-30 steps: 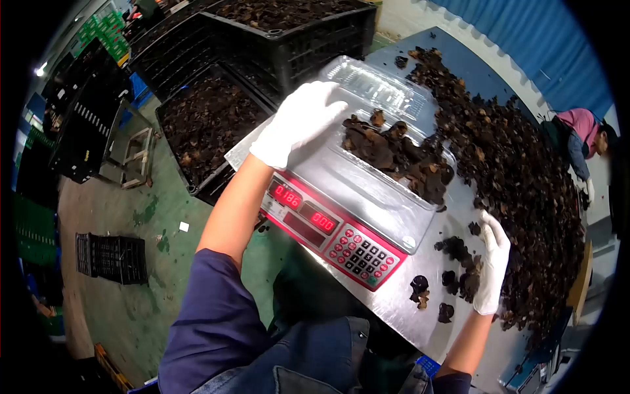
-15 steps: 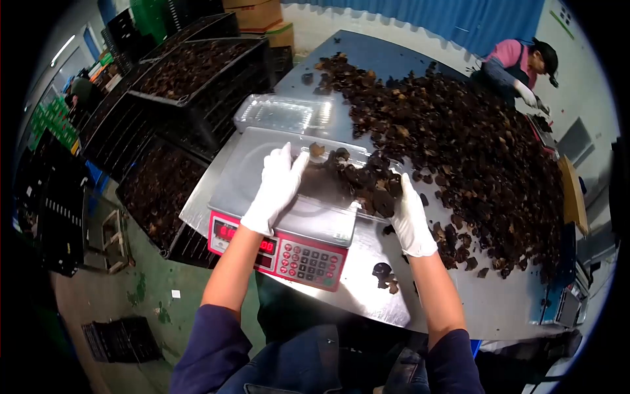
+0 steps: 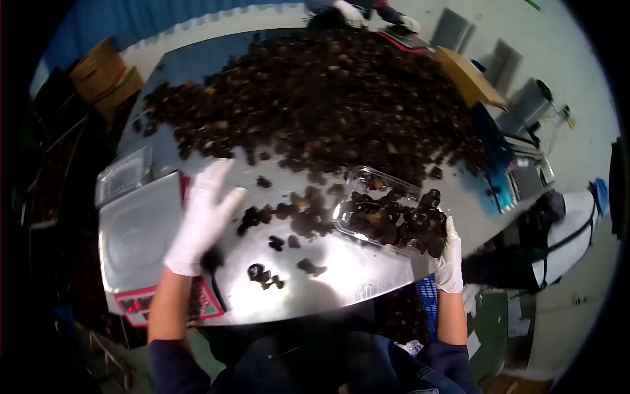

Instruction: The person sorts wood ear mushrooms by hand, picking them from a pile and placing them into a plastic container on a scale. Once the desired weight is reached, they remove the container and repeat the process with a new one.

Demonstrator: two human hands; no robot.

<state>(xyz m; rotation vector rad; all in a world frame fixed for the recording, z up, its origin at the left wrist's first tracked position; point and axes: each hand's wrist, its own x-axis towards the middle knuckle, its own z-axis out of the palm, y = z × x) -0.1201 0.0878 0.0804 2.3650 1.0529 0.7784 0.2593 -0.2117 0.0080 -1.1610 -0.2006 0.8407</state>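
My right hand [image 3: 449, 257], in a white glove, grips the right end of a clear plastic tray [image 3: 338, 211]. Dark, glossy wood ear mushrooms [image 3: 388, 220] fill much of the tray, which is held above the metal table [image 3: 341, 289]. My left hand [image 3: 205, 213], also gloved, is empty with its thumb and fingers apart. It hovers beside the right edge of a digital scale [image 3: 138, 240] with a red front panel; part of that panel is hidden behind my forearm. Loose mushrooms [image 3: 261, 272] lie on the metal between my hands.
A large heap of wood ear mushrooms [image 3: 315, 98] spreads over the table's far side. Another clear tray [image 3: 125, 176] sits behind the scale. A co-worker's gloved hands [image 3: 350, 13] show at the far edge. Another person [image 3: 569, 230] is at right. Cardboard boxes [image 3: 105, 75] stand at left.
The tray of mushrooms has come off the scale and moved right in my right hand. My left hand remains near the scale. The view has swung right.
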